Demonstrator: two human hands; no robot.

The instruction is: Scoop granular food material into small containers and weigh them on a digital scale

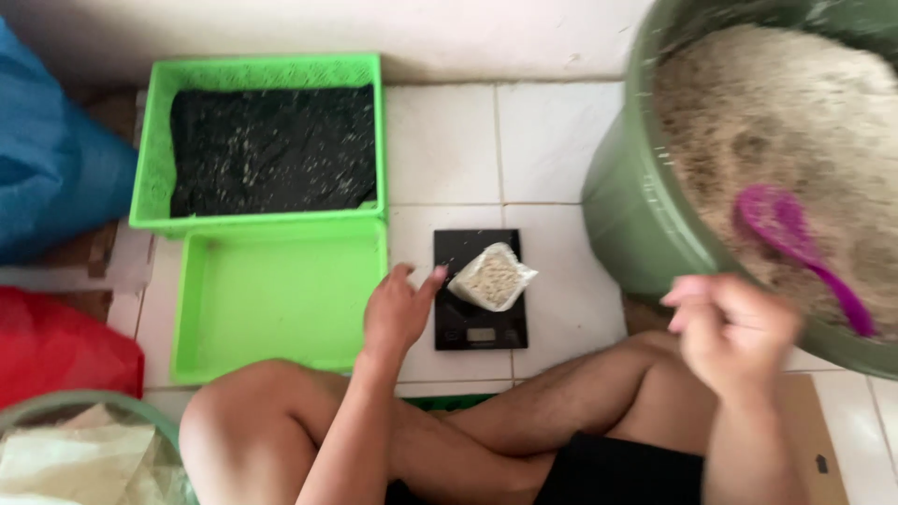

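Observation:
A small clear bag of pale grains [493, 277] lies on a black flat scale [479, 323] on the white tiled floor. My left hand [398, 309] hovers at the scale's left edge, fingers apart, its fingertips just beside the bag and holding nothing. My right hand [732, 329] is blurred in the air to the right, by the rim of a big green tub [629, 215] filled with a tan grain mix. A purple scoop [795, 245] rests in that mix. I sit cross-legged behind the scale.
Two bright green trays lie to the left: an empty one [281, 297] near my knee, and a basket tray [262, 140] lined with black material behind it. A blue bag [51, 159], a red bag [56, 346] and a bowl with plastic [84, 449] crowd the left side.

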